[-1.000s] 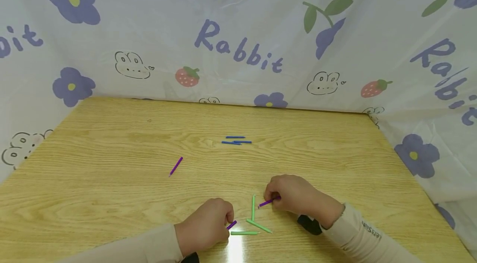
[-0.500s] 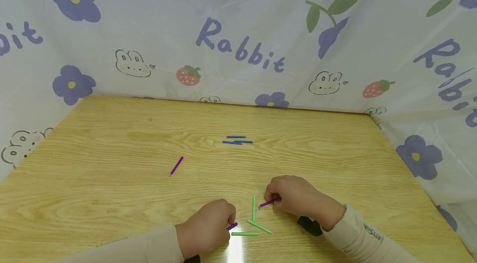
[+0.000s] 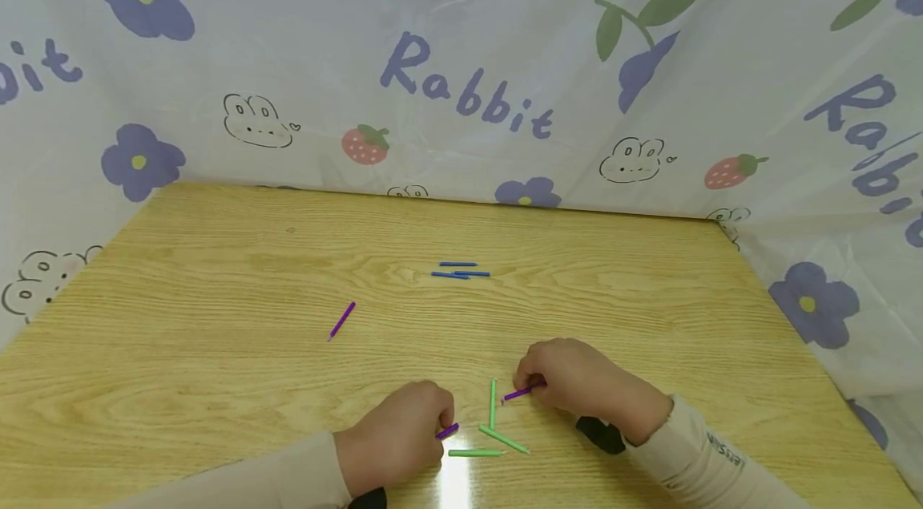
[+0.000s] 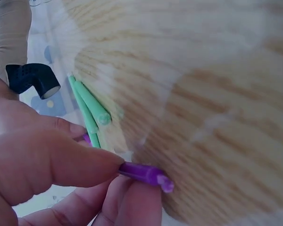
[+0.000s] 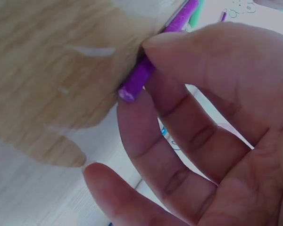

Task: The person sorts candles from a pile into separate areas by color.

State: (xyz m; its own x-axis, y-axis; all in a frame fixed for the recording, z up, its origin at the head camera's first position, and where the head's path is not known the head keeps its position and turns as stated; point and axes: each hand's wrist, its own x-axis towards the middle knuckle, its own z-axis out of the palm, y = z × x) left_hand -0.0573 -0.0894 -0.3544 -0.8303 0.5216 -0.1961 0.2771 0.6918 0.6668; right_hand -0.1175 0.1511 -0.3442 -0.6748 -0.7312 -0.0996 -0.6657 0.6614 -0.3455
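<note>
My left hand [image 3: 392, 437] pinches a thin purple candle [image 3: 448, 431] between thumb and fingers at the table's front; its whitish wick end pokes out in the left wrist view. On the right, my right hand [image 3: 570, 377] pinches a second purple candle [image 3: 516, 394], low over the wood with its wick end pointing left. Three light green candles lie between the hands: one [image 3: 493, 405] runs away from me, one [image 3: 505, 439] slants with its end at the first one's base, and one [image 3: 476, 453] lies crosswise nearest me.
A third purple candle [image 3: 342, 321] lies slanted on the wooden table [image 3: 216, 268], left of centre. Further back, three blue candles [image 3: 457, 264] lie close together. A white curtain [image 3: 461, 4] with flowers and rabbits stands behind the table and along its sides.
Both hands keep their holds on the purple candles and have barely shifted. The head view has drifted very slightly. The candles on the table stay where they were.
</note>
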